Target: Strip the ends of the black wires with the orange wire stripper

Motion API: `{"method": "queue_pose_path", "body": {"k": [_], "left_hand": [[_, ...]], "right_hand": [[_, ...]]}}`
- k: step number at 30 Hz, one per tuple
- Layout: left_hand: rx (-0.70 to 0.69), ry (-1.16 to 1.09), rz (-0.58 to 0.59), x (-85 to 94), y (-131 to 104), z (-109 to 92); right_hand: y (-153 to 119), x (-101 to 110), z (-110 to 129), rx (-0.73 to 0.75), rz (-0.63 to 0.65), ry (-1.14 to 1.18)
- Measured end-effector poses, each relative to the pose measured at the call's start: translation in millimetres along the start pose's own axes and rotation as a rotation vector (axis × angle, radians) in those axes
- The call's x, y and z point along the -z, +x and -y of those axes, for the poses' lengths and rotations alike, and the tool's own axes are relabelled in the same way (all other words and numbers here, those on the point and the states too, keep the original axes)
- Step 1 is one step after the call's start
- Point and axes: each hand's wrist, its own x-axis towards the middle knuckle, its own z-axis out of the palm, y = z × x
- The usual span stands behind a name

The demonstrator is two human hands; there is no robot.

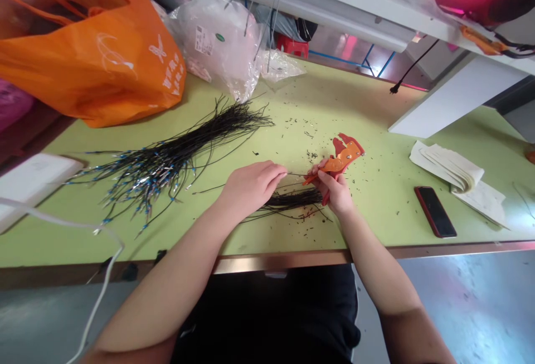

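Note:
Between the pinched fingertips of my left hand (254, 184) is a thin black wire (296, 174), its end pointing right toward my other hand. Wrapped around the handles of an orange and red wire stripper (348, 155) are the fingers of my right hand (334, 190); the tool's jaws point up and away from me. Below both hands lies a small bundle of black wires (288, 201), partly hidden by my left hand. A larger pile of black wires (196, 141) with blue and metallic ends spreads out to the left.
Black clippings (311, 155) dot the green table (376, 197). An orange bag (125, 57), clear plastic bags (225, 40) and a white box (37, 183) stand left. At right lie a phone (435, 212) and folded cloth (455, 171), near a white panel (455, 96).

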Motion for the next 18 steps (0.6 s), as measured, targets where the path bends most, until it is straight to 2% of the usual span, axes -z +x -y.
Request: {"method": "queue_pose_path", "body": {"k": [10, 18], "left_hand": [[-0.065, -0.039, -0.091, -5.0, -1.8, -2.1], [-0.19, -0.033, -0.192, -19.0, -1.4, -18.3]], "right_hand": [[-1.2, -4.3, -1.0, 0.014, 0.002, -0.165], [-5.5, -13.2, -8.3, 0.048, 0.076, -0.183]]}}
